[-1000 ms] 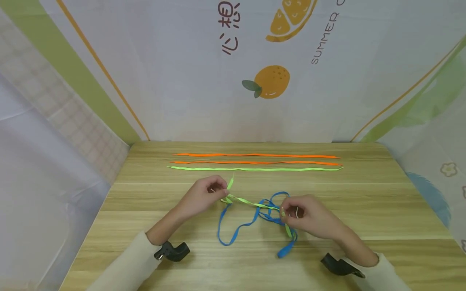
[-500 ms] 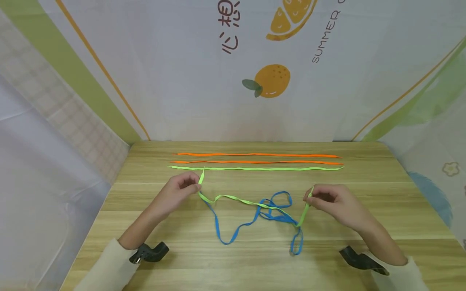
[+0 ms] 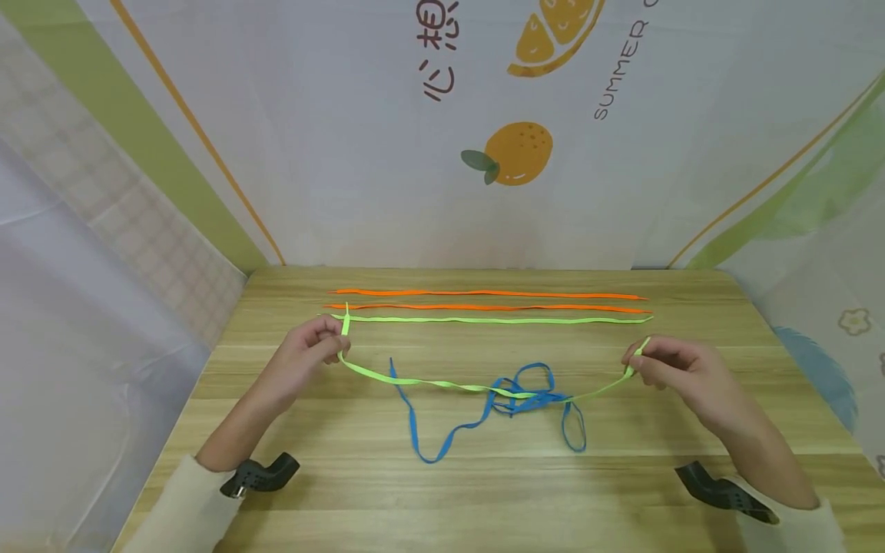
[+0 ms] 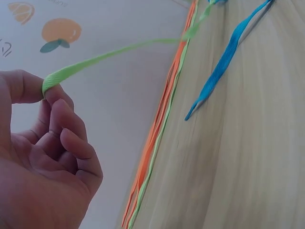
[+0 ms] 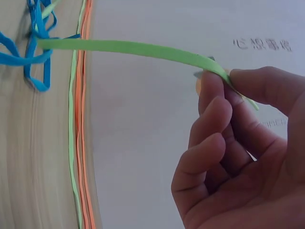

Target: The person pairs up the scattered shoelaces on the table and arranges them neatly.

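A light green shoelace (image 3: 415,381) hangs in a shallow sag between both hands. Near its left tip, my left hand (image 3: 307,349) pinches it between thumb and index finger; the tip points up above the fingers. My right hand (image 3: 681,367) pinches the other end the same way, as the right wrist view also shows. Beneath the sag lies a tangled blue shoelace (image 3: 442,452), bunched right of centre, with one loop (image 5: 40,81) beside the bunch. Its free tip (image 4: 195,107) lies toward the left hand. The green lace passes through the blue bunch, overlapping it.
Two orange shoelaces (image 3: 484,293) and a second light green shoelace (image 3: 498,320) lie straight and parallel along the back of the wooden table (image 3: 429,507). Behind them hangs a white printed cloth (image 3: 373,192). Each wrist wears a black camera mount (image 3: 259,474).
Both hands have moved apart, left hand to the left and right hand to the right, drawing the green shoelace out longer. The blue lace's left end has dropped free, and its right loop has shifted.
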Tool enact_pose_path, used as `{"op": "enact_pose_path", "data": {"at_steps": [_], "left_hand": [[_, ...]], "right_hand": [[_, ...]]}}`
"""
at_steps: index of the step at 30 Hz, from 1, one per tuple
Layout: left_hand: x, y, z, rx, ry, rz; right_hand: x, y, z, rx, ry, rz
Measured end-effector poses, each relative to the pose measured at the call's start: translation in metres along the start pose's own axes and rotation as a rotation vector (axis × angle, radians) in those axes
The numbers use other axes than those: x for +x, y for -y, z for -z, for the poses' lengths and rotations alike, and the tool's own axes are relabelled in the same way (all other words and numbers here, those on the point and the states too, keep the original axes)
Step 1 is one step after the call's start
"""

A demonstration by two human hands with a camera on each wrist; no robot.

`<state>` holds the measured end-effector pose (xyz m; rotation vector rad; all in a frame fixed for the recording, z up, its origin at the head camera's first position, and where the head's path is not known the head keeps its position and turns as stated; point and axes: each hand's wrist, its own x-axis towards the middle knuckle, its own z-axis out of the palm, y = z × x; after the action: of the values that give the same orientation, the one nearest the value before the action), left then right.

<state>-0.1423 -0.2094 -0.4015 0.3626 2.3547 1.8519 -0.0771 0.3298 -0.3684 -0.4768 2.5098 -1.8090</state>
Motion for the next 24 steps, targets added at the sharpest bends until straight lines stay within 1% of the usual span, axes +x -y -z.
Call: {"op": "enact_pose_path", "data": {"at_steps": [4,8,11,17,19,22,24], "left_hand": [[-0.001,0.002,0.010,-0.049,-0.014,0.007],[-0.002,0.004,0.017,-0.096,-0.027,0.025],[-0.002,0.006,0.021,-0.111,-0.041,0.032],[-0.003,0.008,0.030,-0.148,-0.083,0.049],[-0.003,0.009,0.033,-0.173,-0.099,0.056],[-0.003,0.009,0.035,-0.207,-0.118,0.063],[-0.002,0.008,0.036,-0.206,-0.124,0.066]], "right_hand": [[-0.003,-0.005,0.011,0.029,-0.039,-0.010],[-0.006,-0.012,0.019,0.050,-0.051,-0.004],[-0.007,-0.019,0.025,0.059,-0.061,-0.007],[-0.010,-0.034,0.037,0.066,-0.105,-0.068],[-0.011,-0.039,0.041,0.035,-0.118,-0.106],[-0.013,-0.043,0.046,-0.075,-0.115,-0.188],[-0.013,-0.044,0.048,-0.157,-0.107,-0.242]]}}
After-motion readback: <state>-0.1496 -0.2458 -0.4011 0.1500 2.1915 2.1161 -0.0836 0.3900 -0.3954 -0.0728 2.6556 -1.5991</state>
